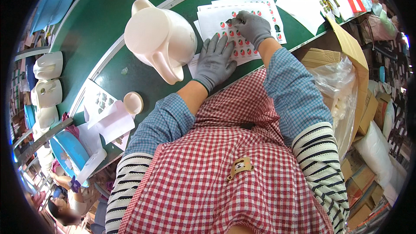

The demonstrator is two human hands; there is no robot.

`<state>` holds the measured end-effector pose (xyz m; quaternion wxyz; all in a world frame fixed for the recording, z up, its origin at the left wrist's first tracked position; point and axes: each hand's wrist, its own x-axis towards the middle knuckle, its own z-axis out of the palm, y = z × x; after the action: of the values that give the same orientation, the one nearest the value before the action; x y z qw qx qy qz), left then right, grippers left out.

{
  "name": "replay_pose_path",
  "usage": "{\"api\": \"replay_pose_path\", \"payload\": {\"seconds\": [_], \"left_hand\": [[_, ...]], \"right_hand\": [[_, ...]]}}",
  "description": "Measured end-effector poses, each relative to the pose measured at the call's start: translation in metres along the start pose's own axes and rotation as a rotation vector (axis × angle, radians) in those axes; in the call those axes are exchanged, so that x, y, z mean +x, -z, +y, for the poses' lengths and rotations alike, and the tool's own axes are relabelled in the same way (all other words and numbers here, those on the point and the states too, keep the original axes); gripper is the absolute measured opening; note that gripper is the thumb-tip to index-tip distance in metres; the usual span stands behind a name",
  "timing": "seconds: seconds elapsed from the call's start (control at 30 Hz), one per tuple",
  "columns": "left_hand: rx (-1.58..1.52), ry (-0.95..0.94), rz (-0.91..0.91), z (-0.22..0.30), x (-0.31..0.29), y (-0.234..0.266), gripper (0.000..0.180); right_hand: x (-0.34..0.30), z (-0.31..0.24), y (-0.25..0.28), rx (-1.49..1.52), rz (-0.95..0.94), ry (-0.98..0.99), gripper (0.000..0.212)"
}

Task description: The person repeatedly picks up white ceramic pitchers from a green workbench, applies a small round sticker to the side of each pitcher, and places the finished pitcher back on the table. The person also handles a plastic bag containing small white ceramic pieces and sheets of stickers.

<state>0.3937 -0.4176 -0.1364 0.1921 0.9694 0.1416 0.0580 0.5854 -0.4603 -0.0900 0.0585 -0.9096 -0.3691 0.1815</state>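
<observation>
My left hand, in a grey glove, lies flat with fingers spread on the lower left part of a white sheet printed with rows of small red-and-green round decals. Over the upper middle of that sheet is my right hand, also gloved, its thumb and fingers pinched together. A small dark bit shows at its fingertips, too small to name. More sheets lie under the top one. Just left of my left hand stands a cream-white ceramic pitcher, apparently bottom up, its handle toward the far side and its spout toward me.
A small round cream piece and decal sheets lie at the left. More printed sheets lie far right. Beside the table is a cardboard box with a plastic bag. White pitchers line the far left; a person is at lower left.
</observation>
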Motion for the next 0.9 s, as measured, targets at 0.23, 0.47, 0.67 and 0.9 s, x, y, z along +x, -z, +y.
{"api": "replay_pose_path", "payload": {"seconds": [0.23, 0.47, 0.67, 0.9], "left_hand": [[-0.005, 0.007, -0.010, 0.000, 0.001, 0.000, 0.063], [-0.010, 0.028, -0.035, 0.002, 0.002, 0.005, 0.064], [-0.018, 0.008, 0.032, 0.003, 0.002, 0.001, 0.063], [-0.091, -0.210, 0.222, 0.002, -0.015, 0.011, 0.053]], "right_hand": [[0.009, 0.003, -0.003, -0.066, -0.015, 0.096, 0.036], [0.005, -0.023, 0.002, -0.154, -0.031, 0.026, 0.042], [-0.007, -0.025, 0.001, -0.067, 0.004, 0.084, 0.043], [-0.081, -0.018, 0.030, 0.515, 0.098, -0.042, 0.051]]}}
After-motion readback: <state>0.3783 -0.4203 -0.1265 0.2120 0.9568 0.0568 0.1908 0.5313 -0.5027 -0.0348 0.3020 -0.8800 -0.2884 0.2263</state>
